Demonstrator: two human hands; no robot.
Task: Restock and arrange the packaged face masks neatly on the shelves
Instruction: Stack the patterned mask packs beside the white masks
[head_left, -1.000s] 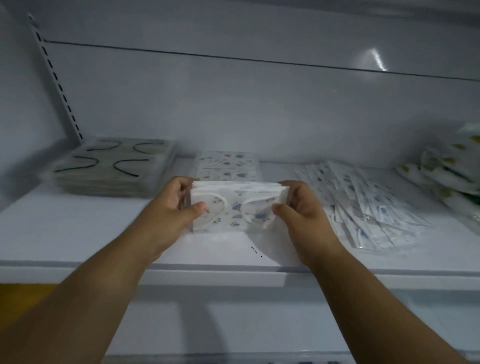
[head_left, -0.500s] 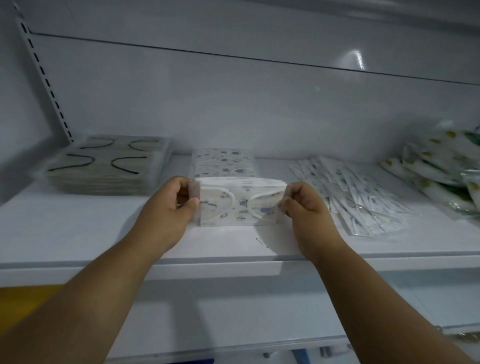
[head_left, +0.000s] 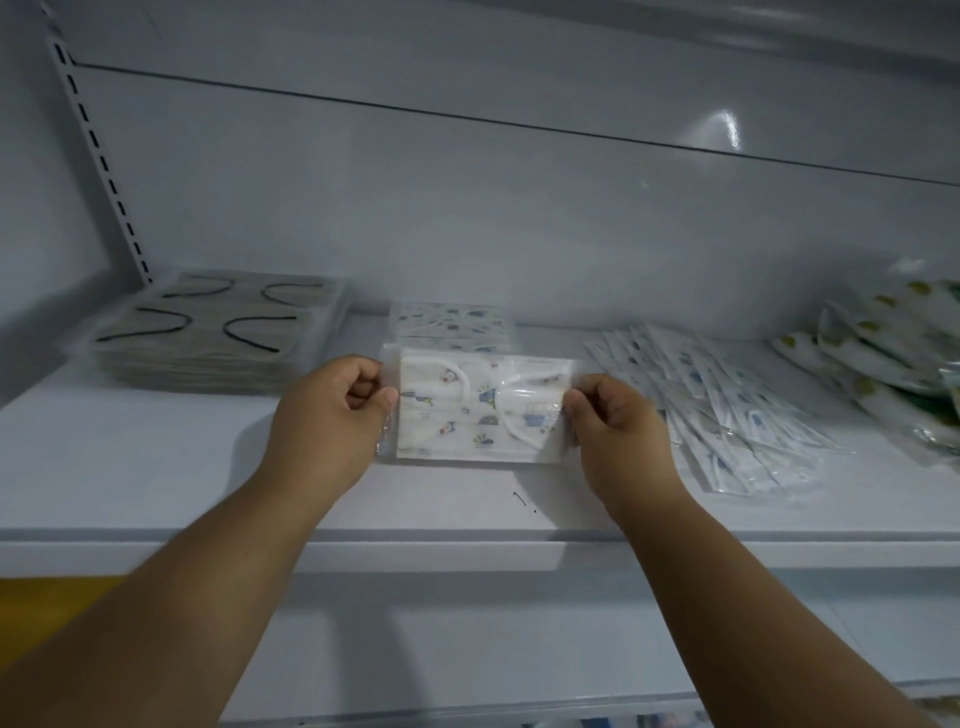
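Head view: printed mask pack on shelf, centre front, just ahead of matching pack stack. Left hand pinches left film edge, right hand pinches right edge. Likely light, floppy, slick film; best held by side seams. Black-loop mask stack left, fanned packs right, leaf-print packs far right; nothing blocks.

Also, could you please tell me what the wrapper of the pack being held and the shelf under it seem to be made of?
The wrapper of the mask pack looks like thin clear glossy plastic film: the printed masks show through and highlights glint on it. The shelf looks like smooth white painted metal or laminate, which one I cannot tell; the back panel above it mirrors a light.
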